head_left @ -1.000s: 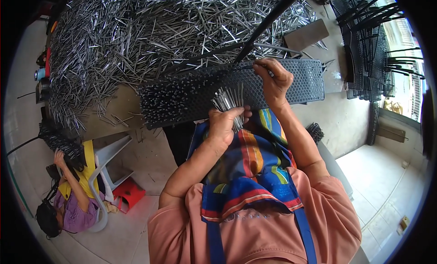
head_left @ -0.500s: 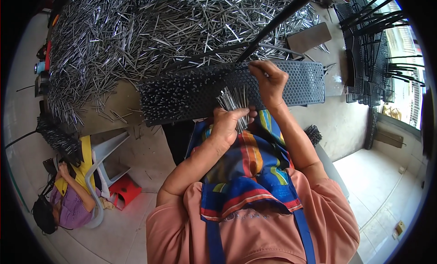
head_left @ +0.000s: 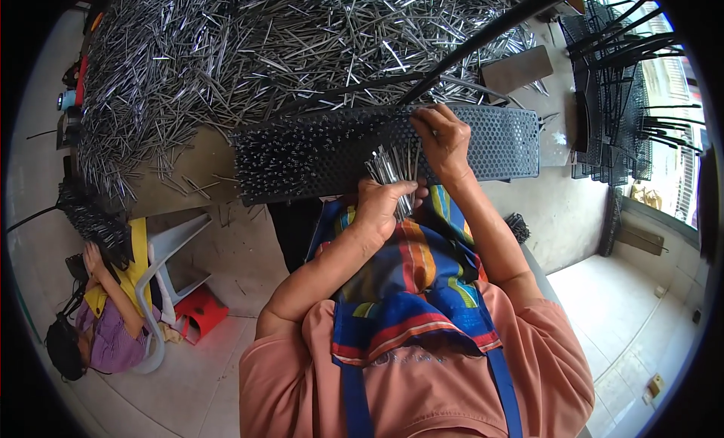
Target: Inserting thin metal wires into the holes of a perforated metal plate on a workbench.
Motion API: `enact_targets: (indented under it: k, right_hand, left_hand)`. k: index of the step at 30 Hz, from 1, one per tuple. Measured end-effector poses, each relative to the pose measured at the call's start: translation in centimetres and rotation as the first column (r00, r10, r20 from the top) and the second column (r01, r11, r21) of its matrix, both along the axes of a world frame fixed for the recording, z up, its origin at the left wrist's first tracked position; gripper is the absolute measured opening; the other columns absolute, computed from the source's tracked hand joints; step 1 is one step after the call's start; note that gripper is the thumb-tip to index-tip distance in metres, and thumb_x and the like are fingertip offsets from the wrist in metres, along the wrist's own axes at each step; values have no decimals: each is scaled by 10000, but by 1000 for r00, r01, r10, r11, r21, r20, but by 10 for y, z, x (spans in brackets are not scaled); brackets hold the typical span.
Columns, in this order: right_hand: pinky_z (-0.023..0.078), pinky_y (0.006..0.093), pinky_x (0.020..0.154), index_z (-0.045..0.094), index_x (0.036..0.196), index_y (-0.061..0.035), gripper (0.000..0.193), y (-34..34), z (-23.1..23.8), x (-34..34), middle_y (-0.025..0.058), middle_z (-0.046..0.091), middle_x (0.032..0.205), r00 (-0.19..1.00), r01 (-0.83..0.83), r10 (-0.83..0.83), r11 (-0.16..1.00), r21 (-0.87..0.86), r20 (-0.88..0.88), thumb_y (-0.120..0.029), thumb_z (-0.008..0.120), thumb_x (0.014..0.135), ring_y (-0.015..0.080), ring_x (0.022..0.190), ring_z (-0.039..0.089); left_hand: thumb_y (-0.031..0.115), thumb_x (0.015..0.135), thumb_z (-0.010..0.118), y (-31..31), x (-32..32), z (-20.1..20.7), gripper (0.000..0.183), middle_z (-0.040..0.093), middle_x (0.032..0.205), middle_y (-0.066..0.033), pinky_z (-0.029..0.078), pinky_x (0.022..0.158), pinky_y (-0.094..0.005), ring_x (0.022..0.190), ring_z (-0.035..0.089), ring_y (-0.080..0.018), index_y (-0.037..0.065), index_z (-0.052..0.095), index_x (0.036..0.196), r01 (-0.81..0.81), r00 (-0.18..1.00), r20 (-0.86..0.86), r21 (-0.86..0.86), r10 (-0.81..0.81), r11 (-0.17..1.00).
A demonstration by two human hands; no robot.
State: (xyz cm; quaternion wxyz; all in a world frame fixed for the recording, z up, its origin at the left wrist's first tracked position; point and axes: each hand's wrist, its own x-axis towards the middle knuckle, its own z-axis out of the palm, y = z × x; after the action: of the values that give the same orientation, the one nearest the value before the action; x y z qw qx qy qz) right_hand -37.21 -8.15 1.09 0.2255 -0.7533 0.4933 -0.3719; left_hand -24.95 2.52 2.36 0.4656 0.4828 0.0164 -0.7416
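Observation:
A long dark perforated panel (head_left: 490,140) lies across in front of me, full of small round holes. Thin dark strips (head_left: 275,162) stand up densely from its left part and thin out along the far edge; the right part shows bare holes. My left hand (head_left: 377,205) is closed round a fanned bundle of thin shiny metal strips (head_left: 388,165), just over the panel's near edge. My right hand (head_left: 446,140) is at the panel right of the bundle, thumb and fingers pinched together close to the holes. What lies between those fingertips is hidden.
A large heap of loose metal strips (head_left: 302,53) covers the table beyond the panel. A black bar (head_left: 490,38) slants over it beside a flat brown plate (head_left: 519,70). Dark mesh panels (head_left: 603,98) stand at right. Another person (head_left: 113,332) works at far left near a grey chair (head_left: 154,310).
My right hand has lowered slightly at the panel, its fingers closer to the holes. The left hand with its bundle has barely shifted. The other person's hand has moved up slightly.

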Motion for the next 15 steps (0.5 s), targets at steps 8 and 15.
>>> enact_targets:
  k: [8,15]
  right_hand:
    - [520,337,669,671,1022,-4,183,4,2,-8,139,663,874,998,50,-52,998,44,43,-5,656,839,282,758,676]
    - [507,430,642,663,1009,-24,139,-13,11,-4,166,640,884,963,-59,76,996,72,-258,-77,634,883,385,762,639]
  left_hand:
    - [-77,809,633,-2,3,1,224,716,873,-159,585,596,-317,712,711,-228,-28,655,1026,-3,1000,-21,17,3,1000]
    - [-84,806,629,-5,2,-1,226,716,878,-159,590,610,-338,719,710,-241,-27,655,1023,2,999,-36,18,-1,1000]
